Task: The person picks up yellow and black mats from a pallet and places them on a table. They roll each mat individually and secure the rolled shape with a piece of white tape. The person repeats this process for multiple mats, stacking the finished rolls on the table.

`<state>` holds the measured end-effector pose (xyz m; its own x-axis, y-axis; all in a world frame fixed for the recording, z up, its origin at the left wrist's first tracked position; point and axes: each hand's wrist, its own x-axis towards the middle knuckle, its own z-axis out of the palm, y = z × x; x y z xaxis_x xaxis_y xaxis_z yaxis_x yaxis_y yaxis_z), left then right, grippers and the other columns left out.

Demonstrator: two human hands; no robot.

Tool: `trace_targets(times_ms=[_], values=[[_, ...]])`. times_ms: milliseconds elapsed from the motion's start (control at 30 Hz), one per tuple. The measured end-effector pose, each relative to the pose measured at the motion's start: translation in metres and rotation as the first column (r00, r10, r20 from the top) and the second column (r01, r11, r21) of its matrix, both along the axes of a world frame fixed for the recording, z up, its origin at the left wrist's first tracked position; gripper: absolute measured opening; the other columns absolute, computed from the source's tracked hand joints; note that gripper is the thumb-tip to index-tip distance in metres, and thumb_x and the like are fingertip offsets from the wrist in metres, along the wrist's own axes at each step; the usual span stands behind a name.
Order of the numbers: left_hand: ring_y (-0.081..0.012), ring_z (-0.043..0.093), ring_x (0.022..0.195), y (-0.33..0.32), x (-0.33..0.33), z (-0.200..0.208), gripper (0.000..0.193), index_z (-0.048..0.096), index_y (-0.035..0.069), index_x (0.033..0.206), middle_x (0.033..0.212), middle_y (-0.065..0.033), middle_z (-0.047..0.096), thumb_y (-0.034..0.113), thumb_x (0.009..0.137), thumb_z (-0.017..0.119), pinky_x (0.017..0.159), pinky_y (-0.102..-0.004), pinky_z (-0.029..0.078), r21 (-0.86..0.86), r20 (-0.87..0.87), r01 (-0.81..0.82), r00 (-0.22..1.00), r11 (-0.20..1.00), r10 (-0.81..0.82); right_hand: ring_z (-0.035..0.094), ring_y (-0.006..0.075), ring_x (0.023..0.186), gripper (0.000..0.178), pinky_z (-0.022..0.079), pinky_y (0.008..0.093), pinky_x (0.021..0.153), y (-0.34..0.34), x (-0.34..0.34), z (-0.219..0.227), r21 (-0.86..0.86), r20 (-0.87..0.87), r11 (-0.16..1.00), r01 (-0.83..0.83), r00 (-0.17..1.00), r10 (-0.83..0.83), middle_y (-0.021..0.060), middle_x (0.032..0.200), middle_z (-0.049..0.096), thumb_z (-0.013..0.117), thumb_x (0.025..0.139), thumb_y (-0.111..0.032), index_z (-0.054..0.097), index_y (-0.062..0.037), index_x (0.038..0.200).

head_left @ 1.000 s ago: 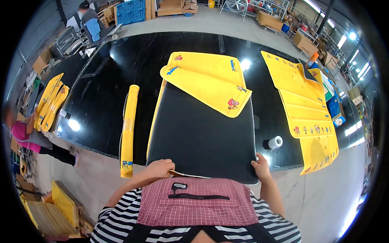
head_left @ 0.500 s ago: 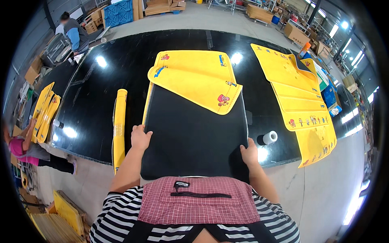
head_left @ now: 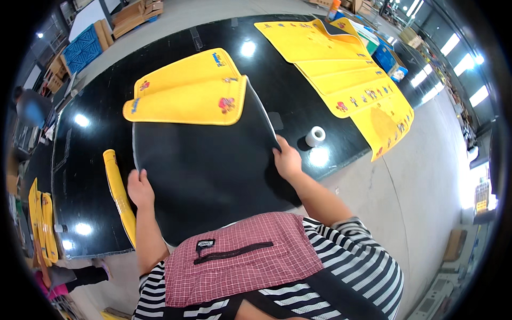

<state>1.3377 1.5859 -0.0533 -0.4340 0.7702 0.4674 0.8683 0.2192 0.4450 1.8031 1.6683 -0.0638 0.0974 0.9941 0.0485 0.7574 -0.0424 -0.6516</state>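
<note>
A large mat with its black underside (head_left: 202, 170) up lies in front of me. Its far part is folded over, so the yellow printed face (head_left: 184, 101) shows there in two overlapping layers. My left hand (head_left: 141, 189) is closed on the mat's left edge. On the right edge, my right hand (head_left: 288, 158) grips with the thumb on top and the fingers partly hidden beneath. The mat's near edge reaches my checked apron (head_left: 240, 245), which hides part of it.
Left of the mat lies a rolled yellow mat (head_left: 118, 192) on the black table (head_left: 96, 138). A white roll (head_left: 316, 136) stands to the right. Several yellow mats (head_left: 341, 80) overlap at the far right. At the left, a person (head_left: 58, 280) is beside folded yellow mats (head_left: 42, 221).
The view has swung to the right, so the scene appears shifted and tilted. Both hands stay on the mat's side edges, and my right hand is now farther from me.
</note>
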Motion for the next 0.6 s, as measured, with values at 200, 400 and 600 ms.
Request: trace_targets(times_ms=[200, 400, 600], values=[[-0.0469, 0.066, 0.104, 0.043, -0.043, -0.034, 0.035, 0.062, 0.003, 0.112, 0.107, -0.0252, 0.071, 0.036, 0.099, 0.063, 0.088, -0.0526, 0.052, -0.442, 0.012, -0.084, 0.995, 0.893, 0.099, 0.066, 0.0406, 0.115, 0.052, 0.051, 0.0498, 0.098, 0.062, -0.022, 0.011, -0.185, 0.074, 0.982, -0.034, 0.996, 0.048, 0.0214, 0.12, 0.071, 0.069, 0.093, -0.027, 0.055, -0.0127, 0.14], [-0.0446, 0.069, 0.1, 0.016, -0.013, -0.023, 0.048, 0.056, 0.004, 0.125, 0.103, -0.0248, 0.072, 0.034, 0.092, 0.074, 0.09, -0.0507, 0.054, -0.418, 0.156, -0.15, 0.96, 0.896, 0.234, 0.064, 0.0387, 0.118, 0.061, 0.051, 0.0484, 0.098, 0.045, -0.018, 0.031, -0.243, 0.222, 0.97, -0.026, 0.972, 0.081, 0.0206, 0.123, 0.069, 0.075, 0.09, -0.031, 0.053, -0.0075, 0.142], [-0.0398, 0.048, 0.132, -0.028, 0.019, -0.01, 0.056, 0.06, 0.012, 0.138, 0.141, -0.0173, 0.052, 0.021, 0.086, 0.079, 0.112, -0.0494, 0.041, -0.309, 0.069, -0.06, 0.994, 0.949, 0.085, 0.055, 0.0363, 0.13, 0.054, 0.046, 0.0442, 0.108, 0.074, -0.061, 0.03, 0.092, 0.301, 0.934, -0.344, 0.904, 0.303, 0.0153, 0.135, 0.061, 0.08, 0.086, -0.027, 0.064, -0.0048, 0.132]])
